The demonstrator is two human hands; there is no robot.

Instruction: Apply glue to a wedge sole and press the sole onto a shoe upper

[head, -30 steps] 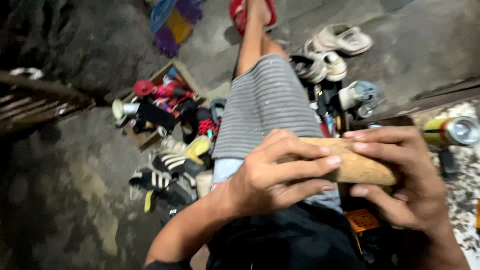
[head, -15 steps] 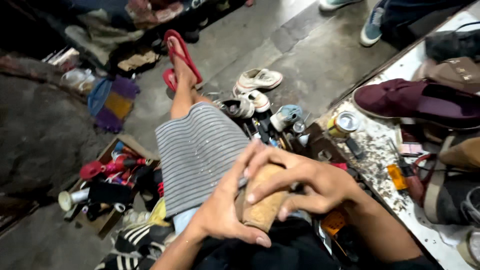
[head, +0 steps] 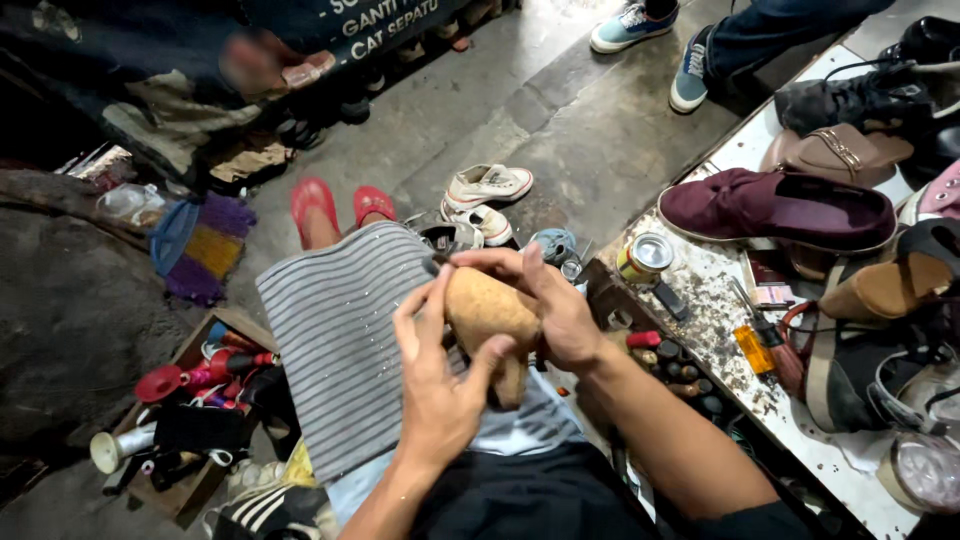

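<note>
Two hands around one tan piece

Two bare hands are seen from above, closed around a tan, cork-like shoe piece [head: 490, 325] held over a striped cloth [head: 340, 340] on the lap. The left hand [head: 440, 390] is curled under the piece from the near side, thumb pressed to its lower face. The right hand [head: 550, 310] is wrapped over its far, upper end. The long axis is tilted, running from upper left down toward the body. A workbench [head: 720, 330] with shoes lies to the right.
</note>
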